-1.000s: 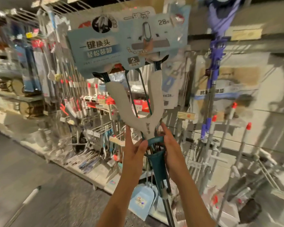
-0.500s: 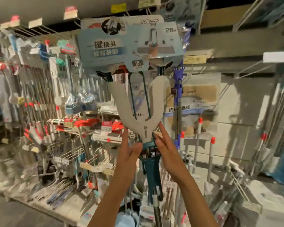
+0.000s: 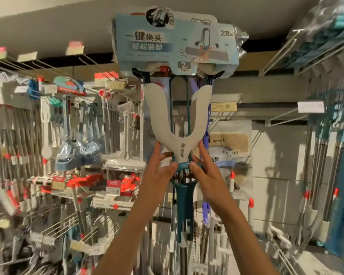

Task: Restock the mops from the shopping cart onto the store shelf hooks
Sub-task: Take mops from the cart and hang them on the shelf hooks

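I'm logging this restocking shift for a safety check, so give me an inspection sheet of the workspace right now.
Surface: shelf wall with wire hooks; several hooks at right look bare.
Job's things: mop held upright, its blue card-wrapped head raised near the top of the shelving; whether it is hooked, cannot tell.
Clutter: hanging brushes and poles at left, blurred; packaged toilet mat behind the mop.
Hands: left hand and right hand grip the teal ring below the grey fork.
Cables: nothing seen.
Surroundings: store aisle; shopping cart not in view.
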`<state>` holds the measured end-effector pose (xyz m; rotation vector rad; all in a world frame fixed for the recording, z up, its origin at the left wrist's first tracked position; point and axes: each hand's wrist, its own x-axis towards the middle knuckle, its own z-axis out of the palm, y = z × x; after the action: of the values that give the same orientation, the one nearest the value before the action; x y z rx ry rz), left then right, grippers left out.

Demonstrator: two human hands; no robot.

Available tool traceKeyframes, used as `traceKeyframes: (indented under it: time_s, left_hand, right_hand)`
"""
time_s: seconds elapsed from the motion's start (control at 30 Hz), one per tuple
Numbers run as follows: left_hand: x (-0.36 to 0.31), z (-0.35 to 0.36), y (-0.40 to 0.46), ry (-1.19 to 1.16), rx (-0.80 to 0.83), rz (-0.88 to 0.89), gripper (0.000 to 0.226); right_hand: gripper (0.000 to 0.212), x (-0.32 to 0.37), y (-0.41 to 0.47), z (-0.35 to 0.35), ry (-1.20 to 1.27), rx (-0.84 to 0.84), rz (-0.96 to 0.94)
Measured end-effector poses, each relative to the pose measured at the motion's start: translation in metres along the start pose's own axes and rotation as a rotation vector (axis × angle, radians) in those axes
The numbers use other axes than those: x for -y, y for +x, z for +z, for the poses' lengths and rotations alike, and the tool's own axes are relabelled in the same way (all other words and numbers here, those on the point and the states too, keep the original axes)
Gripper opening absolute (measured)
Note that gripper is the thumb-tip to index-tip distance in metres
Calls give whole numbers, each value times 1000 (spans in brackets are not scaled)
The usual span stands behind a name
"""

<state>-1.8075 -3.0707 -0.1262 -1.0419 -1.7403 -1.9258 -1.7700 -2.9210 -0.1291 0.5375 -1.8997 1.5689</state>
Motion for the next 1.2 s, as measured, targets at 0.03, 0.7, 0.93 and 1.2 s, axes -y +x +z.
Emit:
traceKeyframes:
  time_s: [0.03,0.7,0.93,1.2]
  left_hand:
    - [1,-3,9,-1,13,17,72]
    - [19,-70,184,-69,200,213,71]
    - [27,-54,240,-93,136,278,74]
    - [34,-31,282,-149,118,318,71]
  right_hand:
    - [66,2,7,2,-11,-11,-7]
    - [46,18,164,53,-60,-286,-98]
    - [41,16,209,39,40,-345,-92]
    - [42,4,253,10,99,-358,-80]
